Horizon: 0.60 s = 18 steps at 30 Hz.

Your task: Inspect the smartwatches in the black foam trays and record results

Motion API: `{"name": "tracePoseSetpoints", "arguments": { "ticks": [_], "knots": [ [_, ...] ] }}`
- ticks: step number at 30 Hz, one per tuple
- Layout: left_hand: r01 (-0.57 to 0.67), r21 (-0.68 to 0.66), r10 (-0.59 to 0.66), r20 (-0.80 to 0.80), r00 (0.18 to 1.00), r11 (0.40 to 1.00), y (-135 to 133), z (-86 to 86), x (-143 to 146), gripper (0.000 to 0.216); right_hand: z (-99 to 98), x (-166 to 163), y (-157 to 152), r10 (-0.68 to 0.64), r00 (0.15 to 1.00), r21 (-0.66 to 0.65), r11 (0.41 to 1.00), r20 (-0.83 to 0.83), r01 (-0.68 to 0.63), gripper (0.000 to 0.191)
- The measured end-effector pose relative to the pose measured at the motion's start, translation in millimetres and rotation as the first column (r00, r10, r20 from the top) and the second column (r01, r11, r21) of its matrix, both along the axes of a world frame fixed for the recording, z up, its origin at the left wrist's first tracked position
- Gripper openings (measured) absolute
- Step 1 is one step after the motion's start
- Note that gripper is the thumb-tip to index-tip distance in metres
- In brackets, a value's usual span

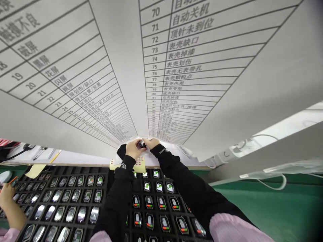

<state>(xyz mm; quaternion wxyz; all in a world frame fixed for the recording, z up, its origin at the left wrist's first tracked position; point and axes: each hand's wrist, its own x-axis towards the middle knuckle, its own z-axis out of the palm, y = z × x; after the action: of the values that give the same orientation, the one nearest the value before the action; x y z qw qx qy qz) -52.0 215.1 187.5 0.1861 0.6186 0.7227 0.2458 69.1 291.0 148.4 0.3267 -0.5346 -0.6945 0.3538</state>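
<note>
A small smartwatch body [141,144] with a dark, partly lit screen is held up at the far edge of the trays. My left hand [132,149] is closed around its left side. At its right edge, the fingers of my right hand [150,143] are closed against it; their tips are partly hidden. Yellow paper with red marks [139,165] lies just below my hands. Beneath my forearms is a black tray [130,210] of several smartwatch bodies, many with lit screens.
A large printed sheet [128,67] of numbered rows looms above my hands. Another black tray [103,178] of watches lies to the left, near another person's hand [7,195]. A yellow pencil [55,156] rests on the white ledge [83,159]. White cables [277,185] hang at right.
</note>
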Motion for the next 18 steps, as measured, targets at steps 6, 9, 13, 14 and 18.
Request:
{"name": "tracePoseSetpoints", "arguments": {
  "ticks": [6,9,13,14,18],
  "knots": [
    [0.003,-0.027,-0.003,-0.023,1.000,1.000,0.5,1.4,-0.9,0.052,0.2,-3.3,-2.6,0.016,1.000,-0.006,1.000,-0.013,-0.016,0.017],
    [-0.003,-0.027,0.002,-0.030,1.000,1.000,1.1,-0.3,-1.1,0.052,1.0,-3.1,-2.6,0.016,1.000,0.010,1.000,-0.027,-0.016,0.016],
    [-0.003,-0.022,0.003,-0.016,1.000,1.000,2.3,-2.9,-1.4,0.053,2.5,-3.1,-1.3,0.007,1.000,0.012,1.000,0.003,-0.007,0.015],
    [-0.005,-0.023,0.005,-0.013,1.000,1.000,2.6,-3.2,-1.5,0.053,2.8,-3.1,-1.0,0.006,1.000,0.006,1.000,0.012,-0.006,0.015],
    [-0.007,-0.022,0.007,-0.007,1.000,1.000,3.0,-3.3,-1.7,0.053,2.5,-2.8,-1.3,0.000,1.000,-0.008,1.000,0.016,0.000,0.018]
  ]
}}
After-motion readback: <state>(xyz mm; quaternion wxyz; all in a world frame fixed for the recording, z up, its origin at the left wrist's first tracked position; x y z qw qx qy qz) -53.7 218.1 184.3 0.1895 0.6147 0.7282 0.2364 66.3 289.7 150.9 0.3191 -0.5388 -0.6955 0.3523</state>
